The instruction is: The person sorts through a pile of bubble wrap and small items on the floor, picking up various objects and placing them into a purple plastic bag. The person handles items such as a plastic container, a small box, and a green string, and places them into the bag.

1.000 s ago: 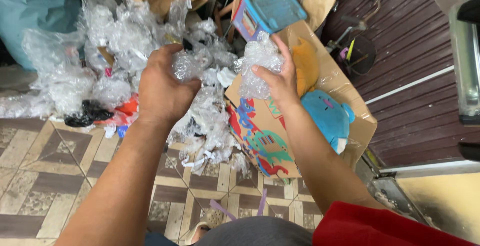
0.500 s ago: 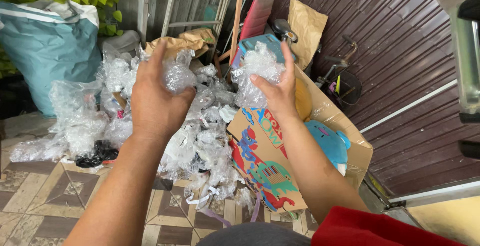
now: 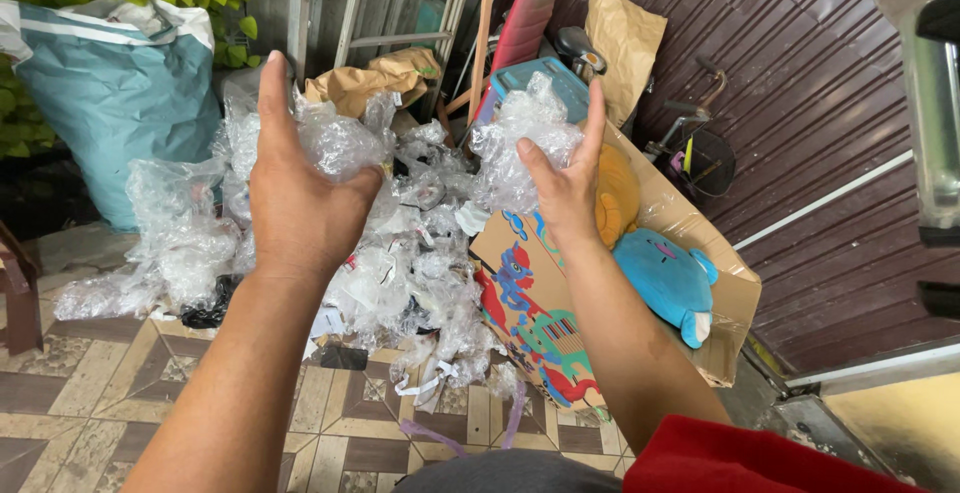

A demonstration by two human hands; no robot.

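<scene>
Nearest, both hands are raised side by side, each grip closed on crumpled clear plastic: the left hand (image 3: 300, 208) clutches one plastic wad (image 3: 340, 143), the right hand (image 3: 565, 188) another plastic clump (image 3: 520, 138). Below and beyond lies the plastic heap (image 3: 400, 273) on the tiled floor (image 3: 90, 403), nearer the left hand.

The plastic wrap (image 3: 400, 253) is clear and crinkled. The big sack (image 3: 120, 93) is teal, the soft toy (image 3: 665, 278) blue, the cardboard box (image 3: 735, 298) brown with bright red-and-blue cartoon prints, the floor tiles (image 3: 90, 403) brown-patterned.
</scene>
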